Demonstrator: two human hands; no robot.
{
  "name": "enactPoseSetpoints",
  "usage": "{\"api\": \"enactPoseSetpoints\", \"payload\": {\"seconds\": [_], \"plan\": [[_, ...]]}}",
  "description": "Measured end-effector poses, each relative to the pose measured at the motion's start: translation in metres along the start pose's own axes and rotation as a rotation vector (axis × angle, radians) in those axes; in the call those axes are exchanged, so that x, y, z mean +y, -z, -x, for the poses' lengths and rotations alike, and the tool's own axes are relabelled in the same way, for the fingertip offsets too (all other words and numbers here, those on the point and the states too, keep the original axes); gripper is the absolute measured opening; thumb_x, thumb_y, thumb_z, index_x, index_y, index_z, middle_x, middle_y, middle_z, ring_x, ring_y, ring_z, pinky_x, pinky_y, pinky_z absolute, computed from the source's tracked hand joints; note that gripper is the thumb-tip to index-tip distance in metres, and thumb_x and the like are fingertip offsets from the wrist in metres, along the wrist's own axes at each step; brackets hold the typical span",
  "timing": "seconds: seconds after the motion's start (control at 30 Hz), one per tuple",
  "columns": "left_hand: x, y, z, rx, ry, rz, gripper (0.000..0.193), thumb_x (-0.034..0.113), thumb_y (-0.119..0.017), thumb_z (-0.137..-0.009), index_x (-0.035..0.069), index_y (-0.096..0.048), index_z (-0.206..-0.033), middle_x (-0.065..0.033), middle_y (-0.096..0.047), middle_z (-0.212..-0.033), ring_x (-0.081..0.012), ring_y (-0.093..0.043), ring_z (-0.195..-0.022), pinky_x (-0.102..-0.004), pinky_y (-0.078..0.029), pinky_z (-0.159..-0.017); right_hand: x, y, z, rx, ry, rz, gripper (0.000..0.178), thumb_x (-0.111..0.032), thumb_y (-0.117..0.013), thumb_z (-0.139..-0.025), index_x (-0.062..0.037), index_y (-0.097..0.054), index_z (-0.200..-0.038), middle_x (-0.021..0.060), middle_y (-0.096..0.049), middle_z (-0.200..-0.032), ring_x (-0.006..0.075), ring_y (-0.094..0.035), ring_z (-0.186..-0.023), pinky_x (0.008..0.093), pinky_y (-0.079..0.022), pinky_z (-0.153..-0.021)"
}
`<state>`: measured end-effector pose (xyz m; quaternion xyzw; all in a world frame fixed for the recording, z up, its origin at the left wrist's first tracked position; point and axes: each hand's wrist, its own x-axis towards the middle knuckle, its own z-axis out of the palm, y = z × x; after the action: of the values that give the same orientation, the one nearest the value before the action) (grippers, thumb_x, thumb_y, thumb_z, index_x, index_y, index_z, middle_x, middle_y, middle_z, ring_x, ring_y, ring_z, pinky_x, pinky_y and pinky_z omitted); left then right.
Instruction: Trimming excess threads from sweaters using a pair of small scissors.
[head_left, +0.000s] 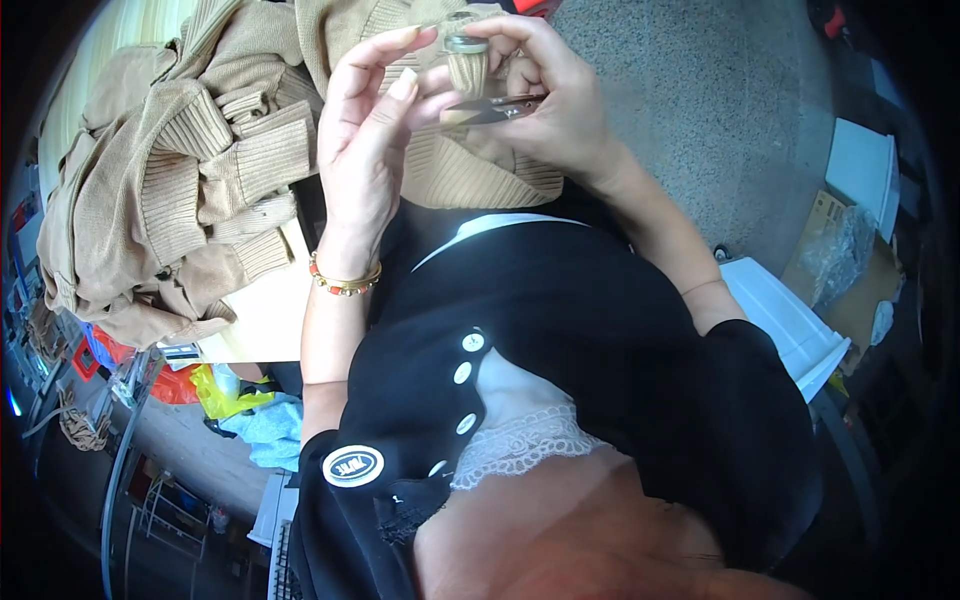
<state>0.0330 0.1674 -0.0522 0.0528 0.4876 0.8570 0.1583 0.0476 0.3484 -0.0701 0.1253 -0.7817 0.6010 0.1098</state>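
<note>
- Oval badge label: white with dark rim, sewn on the black garment, lower centre-left.
- Flattened brown cardboard box: on the floor at right, with a crumpled clear plastic bag lying on it.
- White rectangular box: just beyond the cardboard, far right.
- Yellow plastic bag: lower left, beside a red one.

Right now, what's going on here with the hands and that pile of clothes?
A person holds a small tan knit piece up between both hands. The left hand pinches it from the side, while the right hand grips small thread snips just under it. A heap of tan ribbed sweaters lies on the table behind.
</note>
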Motion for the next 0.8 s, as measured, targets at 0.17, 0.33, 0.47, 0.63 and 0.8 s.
{"api": "enactPoseSetpoints", "payload": {"seconds": [0.17,0.33,0.47,0.63,0.8], "plan": [[0.001,0.002,-0.019,-0.09,0.072,-0.34,0.04,0.001,-0.05,-0.095,0.003,-0.049,-0.135,-0.016,-0.052,-0.133,-0.0124,-0.063,-0.093,-0.0224,-0.052,-0.083,-0.001,0.018,0.002,0.052,0.051,0.082,0.033,0.001,-0.079,-0.074,-0.0014,-0.069,-0.105,0.0016,-0.063,-0.085,0.0048,-0.051,-0.066,0.0193,-0.041,-0.059],[-0.018,-0.003,-0.067,-0.353,-0.46,-0.928,0.041,-0.002,-0.053,-0.081,0.011,-0.066,-0.117,-0.0121,-0.06,-0.125,-0.026,-0.058,-0.106,-0.0367,-0.048,-0.089,-0.037,0.046,-0.006,0.09,0.009,-0.177,0.019,-0.005,-0.075,-0.081,0.0017,-0.07,-0.098,0.01,-0.068,-0.091,0.014,-0.064,-0.085,0.023,-0.049,-0.068],[-0.011,-0.026,-0.088,-0.599,-0.559,-1.083,0.04,0.004,-0.056,-0.077,0.006,-0.065,-0.116,-0.0099,-0.06,-0.129,-0.0281,-0.052,-0.119,-0.0394,-0.041,-0.103,-0.054,0.089,-0.013,0.071,0.299,-0.111,0.017,-0.011,-0.069,-0.088,0.0047,-0.066,-0.093,0.0148,-0.066,-0.091,0.0178,-0.061,-0.079,0.026,-0.047,-0.067],[0.008,-0.057,-0.09,-0.605,-0.201,-0.743,0.02,0.007,-0.06,-0.088,0.001,-0.061,-0.107,-0.0095,-0.063,-0.098,-0.0206,-0.06,-0.099,-0.033,-0.047,-0.088,-0.073,0.12,-0.002,0.325,0.242,-0.153,0.014,-0.01,-0.064,-0.09,0.0022,-0.064,-0.096,0.0148,-0.065,-0.089,0.0201,-0.056,-0.081,0.0315,-0.042,-0.072],[-0.001,-0.068,-0.098,-0.682,-0.295,-0.792,0.015,0.006,-0.061,-0.088,0.001,-0.061,-0.102,-0.0104,-0.061,-0.095,-0.0204,-0.061,-0.092,-0.0315,-0.049,-0.082,-0.1,0.125,0.0,0.356,0.291,-0.136,0.028,-0.028,-0.062,-0.093,-0.0008,-0.06,-0.086,0.0064,-0.055,-0.076,0.0128,-0.047,-0.07,0.0266,-0.034,-0.061]]}}
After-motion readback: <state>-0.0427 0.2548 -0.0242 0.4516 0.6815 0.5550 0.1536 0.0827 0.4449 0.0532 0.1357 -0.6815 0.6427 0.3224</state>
